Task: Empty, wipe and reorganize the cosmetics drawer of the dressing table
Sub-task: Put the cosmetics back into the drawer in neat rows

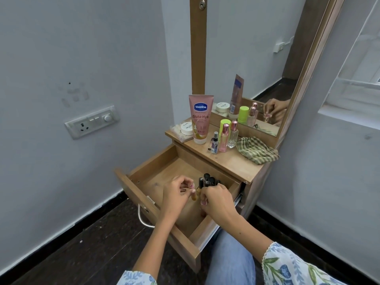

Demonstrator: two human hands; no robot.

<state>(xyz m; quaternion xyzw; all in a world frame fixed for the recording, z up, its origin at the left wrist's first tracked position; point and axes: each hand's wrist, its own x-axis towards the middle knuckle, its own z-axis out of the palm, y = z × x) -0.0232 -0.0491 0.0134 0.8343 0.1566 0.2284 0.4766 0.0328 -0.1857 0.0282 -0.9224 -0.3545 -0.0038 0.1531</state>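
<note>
The wooden drawer [144,173] of the dressing table stands pulled out. Both my hands are inside it. My left hand [176,194] pinches a small amber tube [194,197] between thumb and fingers. My right hand [218,199] curls around a cluster of black-capped cosmetics [206,181] standing upright near the drawer's right wall. On the tabletop stand a pink Vaseline tube [200,118], a white jar [187,128], a small spray bottle [214,144], a lime-capped bottle [223,125] and two pink-capped perfume bottles [228,135]. A checked cloth [257,150] lies at the right.
A mirror [257,68] rises behind the tabletop [230,163] and reflects the bottles and a hand. A switchboard [91,121] sits on the left wall. The drawer's metal handle [143,219] hangs over the dark floor. My knee in jeans [232,262] is under the drawer's near corner.
</note>
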